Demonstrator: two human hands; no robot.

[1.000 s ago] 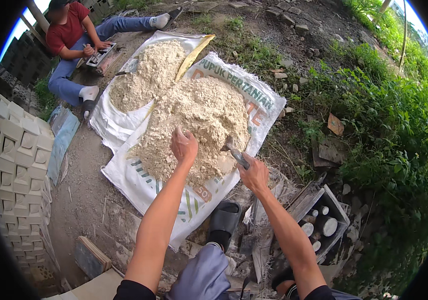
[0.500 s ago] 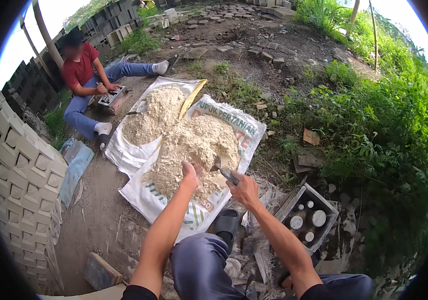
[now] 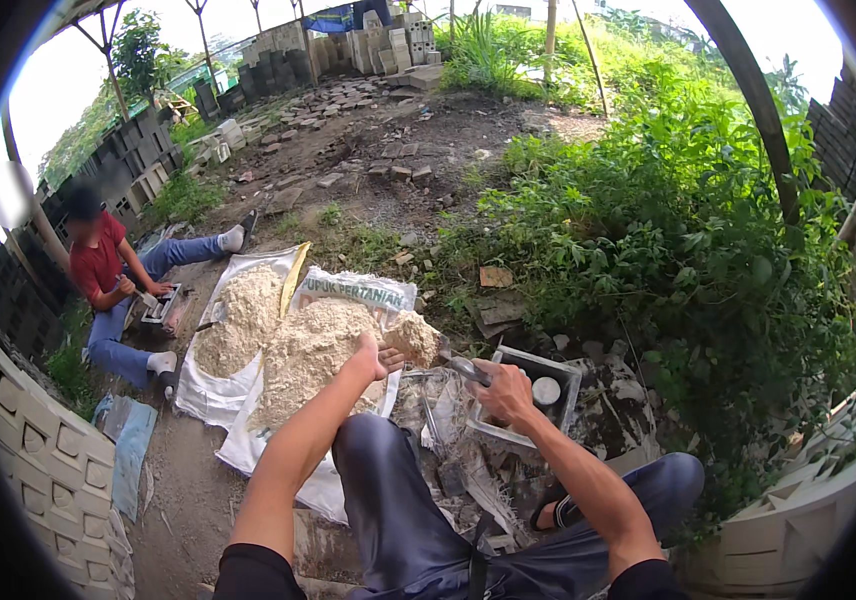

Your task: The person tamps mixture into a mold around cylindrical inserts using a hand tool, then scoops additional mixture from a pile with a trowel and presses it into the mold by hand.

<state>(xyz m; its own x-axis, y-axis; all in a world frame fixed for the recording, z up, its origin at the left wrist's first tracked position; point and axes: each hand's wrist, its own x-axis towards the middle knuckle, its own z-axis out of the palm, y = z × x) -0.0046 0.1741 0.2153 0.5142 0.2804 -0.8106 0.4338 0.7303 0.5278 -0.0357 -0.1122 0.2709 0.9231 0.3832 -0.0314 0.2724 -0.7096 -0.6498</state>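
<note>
My right hand (image 3: pixel 508 392) grips the handle of a trowel (image 3: pixel 465 369), whose blade carries a heaped load of pale, sandy mix (image 3: pixel 411 338). Close beside that load is my left hand (image 3: pixel 378 360), fingers spread and palm turned toward it; whether it touches the mix I cannot tell. A larger pile of the same mix (image 3: pixel 308 362) lies on white woven sacks (image 3: pixel 240 450) to the left. Just past the trowel and partly behind my right hand stands a grey box mould (image 3: pixel 575 388) with round pegs inside, one of them pale and clearly visible.
At the left a person in a red shirt (image 3: pixel 98 258) sits on the ground, hands at another box mould (image 3: pixel 160 310). Stacked pale blocks (image 3: pixel 43 450) line the left edge. A blue sheet (image 3: pixel 133 450) lies near them. Green weeds (image 3: pixel 648 240) grow at the right.
The view has swung right and up. My right hand has brought the trowel, now loaded with mix, from the pile toward the box mould. My left hand has followed to the right.
</note>
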